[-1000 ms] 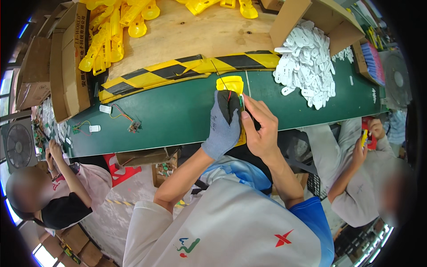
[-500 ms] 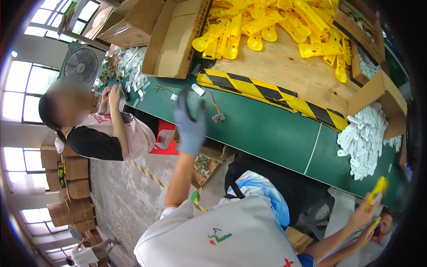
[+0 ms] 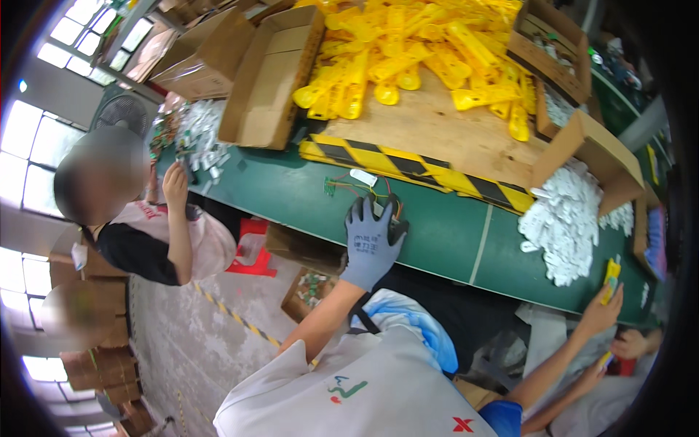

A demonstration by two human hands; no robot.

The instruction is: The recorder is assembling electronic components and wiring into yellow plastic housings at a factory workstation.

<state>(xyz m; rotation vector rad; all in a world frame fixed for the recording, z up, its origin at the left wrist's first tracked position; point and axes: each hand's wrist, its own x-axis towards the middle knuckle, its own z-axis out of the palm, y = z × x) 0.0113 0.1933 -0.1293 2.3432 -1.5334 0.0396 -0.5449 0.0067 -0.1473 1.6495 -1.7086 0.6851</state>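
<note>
A single head-worn fisheye view looks steeply down from above the wearer's shoulders, facing the green conveyor belt [image 3: 437,226], which crosses mid-frame. Beyond that belt lies a wooden pallet [image 3: 444,135]; straight edges bend near the rim.

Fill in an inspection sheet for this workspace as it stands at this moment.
Surface: green table, with a raised wooden board edged in striped tape.
Job's things: small wired part by the gloved left hand; yellow piece in the right hand.
Clutter: yellow plastic parts, white parts, cardboard boxes.
Grippers: left hand reaches over the table edge; right hand low at the right.
Cables: thin wires on the small part.
Surroundings: a co-worker seated at left, a fan, windows.
</note>
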